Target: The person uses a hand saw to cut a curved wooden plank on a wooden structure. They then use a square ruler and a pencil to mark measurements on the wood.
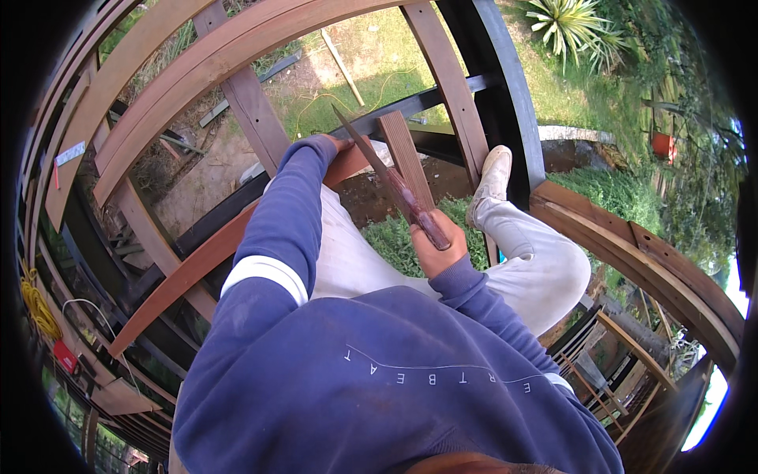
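a long pointed tool point(395, 186) with a dark, tapering blade and a mottled reddish handle is held in mid-frame, over a gap in an open framework. its long axis runs slantwise, the tip toward 11 o'clock and the handle's butt toward 5. the right hand point(440, 243) is closed around the handle. at 10 o'clock from the tool, near the blade, the left hand point(339, 144) is mostly hidden by its sleeve; i cannot tell how far open it is or whether it grips the short reddish board point(353, 163) just beside it.

a grooved brown timber point(404, 150) stands close along the blade's 2 o'clock side, its lower end passing behind the handle. at 3 o'clock a pale shoe point(495, 174) is beside a brown plank point(444, 71), and a black beam point(505, 95) runs past it. a reddish plank point(181, 278) reaches out at 8 o'clock beyond the left sleeve, with a coiled yellow cable point(33, 304) farther off.

the framework is black beams and brown planks, with green foliage point(410, 245), dirt and grass point(379, 47) showing through. outdoors beyond, a spiky plant point(562, 28) grows between 1 and 2 o'clock, and an orange-red container point(663, 146) is at 3.
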The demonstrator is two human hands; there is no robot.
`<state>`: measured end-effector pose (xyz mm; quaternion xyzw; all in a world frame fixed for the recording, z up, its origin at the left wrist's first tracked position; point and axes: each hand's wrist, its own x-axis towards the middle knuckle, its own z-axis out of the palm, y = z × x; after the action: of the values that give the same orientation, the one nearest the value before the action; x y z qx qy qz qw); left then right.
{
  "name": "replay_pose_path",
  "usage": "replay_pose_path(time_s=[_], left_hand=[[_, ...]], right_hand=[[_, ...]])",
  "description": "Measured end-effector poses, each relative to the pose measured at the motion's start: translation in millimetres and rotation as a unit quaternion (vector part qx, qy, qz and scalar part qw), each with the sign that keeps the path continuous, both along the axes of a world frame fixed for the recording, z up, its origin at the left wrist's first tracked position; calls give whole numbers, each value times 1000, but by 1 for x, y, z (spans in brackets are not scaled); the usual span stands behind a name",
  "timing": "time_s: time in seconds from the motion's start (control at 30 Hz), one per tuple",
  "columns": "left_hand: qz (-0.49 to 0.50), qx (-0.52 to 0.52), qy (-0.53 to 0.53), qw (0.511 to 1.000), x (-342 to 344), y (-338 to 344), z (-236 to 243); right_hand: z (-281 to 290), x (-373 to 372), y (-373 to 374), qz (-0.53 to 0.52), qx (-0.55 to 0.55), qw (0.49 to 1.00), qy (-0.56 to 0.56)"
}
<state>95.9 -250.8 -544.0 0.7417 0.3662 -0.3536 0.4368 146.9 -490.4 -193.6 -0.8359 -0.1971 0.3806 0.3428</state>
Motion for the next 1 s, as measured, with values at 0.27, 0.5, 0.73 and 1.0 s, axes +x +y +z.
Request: replay_pose_path(time_s=[0.27, 0.5, 0.73, 1.0], left_hand=[[4, -4, 12, 1000, 0, 7, -2], [90, -29, -18, 995, -10, 13, -32], [427, 59, -200, 880, -123, 67, 36], [184, 324, 2, 928, -238, -33, 45]], right_hand=[[-17, 5, 2, -3, -1, 1000, -24], [16, -3, -25, 12, 6, 1000, -24], [-49, 2, 14, 9, 14, 999, -44], [-66, 2, 18, 21, 14, 998, -58]])
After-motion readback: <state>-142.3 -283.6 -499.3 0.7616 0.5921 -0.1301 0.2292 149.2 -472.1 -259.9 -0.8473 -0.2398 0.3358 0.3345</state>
